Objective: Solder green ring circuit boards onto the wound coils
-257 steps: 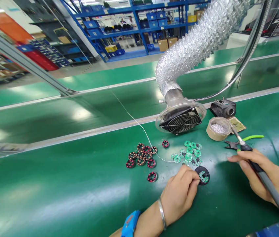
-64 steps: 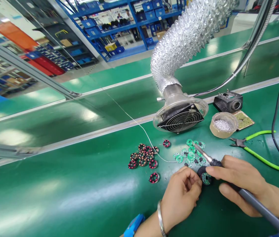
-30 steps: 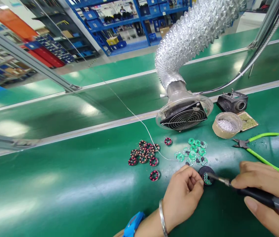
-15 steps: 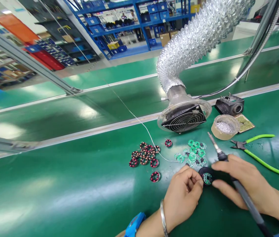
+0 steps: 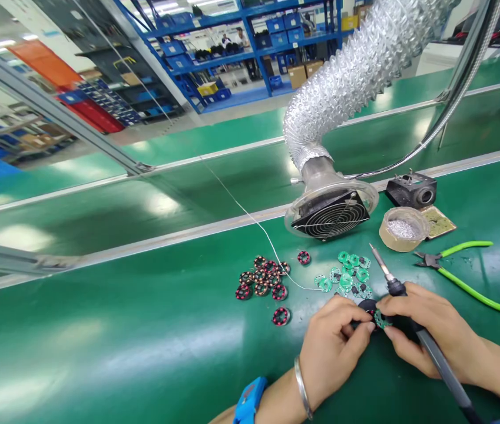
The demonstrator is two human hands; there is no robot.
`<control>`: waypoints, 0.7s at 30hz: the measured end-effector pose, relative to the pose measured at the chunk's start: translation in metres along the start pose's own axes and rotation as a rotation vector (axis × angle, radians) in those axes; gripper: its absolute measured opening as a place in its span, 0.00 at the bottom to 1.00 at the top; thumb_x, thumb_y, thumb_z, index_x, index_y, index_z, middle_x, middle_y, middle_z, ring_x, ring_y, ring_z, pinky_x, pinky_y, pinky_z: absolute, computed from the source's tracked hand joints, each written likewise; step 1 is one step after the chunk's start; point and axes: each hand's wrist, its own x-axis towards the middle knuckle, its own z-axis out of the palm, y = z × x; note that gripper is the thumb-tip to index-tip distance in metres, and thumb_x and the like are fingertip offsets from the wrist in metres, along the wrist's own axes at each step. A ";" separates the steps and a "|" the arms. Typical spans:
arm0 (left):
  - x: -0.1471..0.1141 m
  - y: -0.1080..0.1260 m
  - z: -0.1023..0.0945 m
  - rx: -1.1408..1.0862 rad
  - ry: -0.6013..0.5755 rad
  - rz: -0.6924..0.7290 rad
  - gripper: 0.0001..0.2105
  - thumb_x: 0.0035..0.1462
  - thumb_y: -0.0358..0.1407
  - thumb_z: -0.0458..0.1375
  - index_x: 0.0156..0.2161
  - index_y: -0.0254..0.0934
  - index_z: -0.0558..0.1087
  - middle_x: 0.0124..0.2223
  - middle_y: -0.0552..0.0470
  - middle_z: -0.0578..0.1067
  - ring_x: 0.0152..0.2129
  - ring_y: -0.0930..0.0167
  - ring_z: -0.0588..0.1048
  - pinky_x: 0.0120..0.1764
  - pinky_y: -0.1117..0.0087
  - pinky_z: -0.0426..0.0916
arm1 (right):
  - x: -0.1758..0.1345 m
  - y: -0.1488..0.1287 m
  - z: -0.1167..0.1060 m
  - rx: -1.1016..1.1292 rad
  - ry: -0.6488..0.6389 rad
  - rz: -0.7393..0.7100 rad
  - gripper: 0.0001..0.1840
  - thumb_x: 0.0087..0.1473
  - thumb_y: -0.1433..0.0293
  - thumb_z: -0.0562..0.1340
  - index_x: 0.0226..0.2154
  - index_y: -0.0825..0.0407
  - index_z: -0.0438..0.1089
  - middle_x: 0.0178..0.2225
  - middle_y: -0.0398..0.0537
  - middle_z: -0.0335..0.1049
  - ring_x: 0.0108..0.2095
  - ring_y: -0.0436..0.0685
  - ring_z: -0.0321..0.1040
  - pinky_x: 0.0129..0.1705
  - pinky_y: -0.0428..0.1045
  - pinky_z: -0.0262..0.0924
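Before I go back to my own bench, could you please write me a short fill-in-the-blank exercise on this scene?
1. The right hand pinches a green disc and holds a soldering iron, whose metal tip points ____ from the person.
2. The handles of the open pliers are coloured ____.
3. Near the bracelet, the wristband is coloured ____.
4. In the picture, the pile of rings lies to the ____ of the pile of green discs.

Missing words: away; green; blue; left.
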 end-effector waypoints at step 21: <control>-0.001 -0.009 -0.013 0.081 -0.119 0.201 0.06 0.54 0.28 0.61 0.38 0.38 0.77 0.37 0.48 0.77 0.30 0.72 0.76 0.34 0.73 0.72 | 0.006 -0.004 0.009 -0.051 -0.044 -0.036 0.12 0.57 0.77 0.57 0.44 0.51 0.65 0.30 0.46 0.71 0.28 0.53 0.63 0.30 0.48 0.61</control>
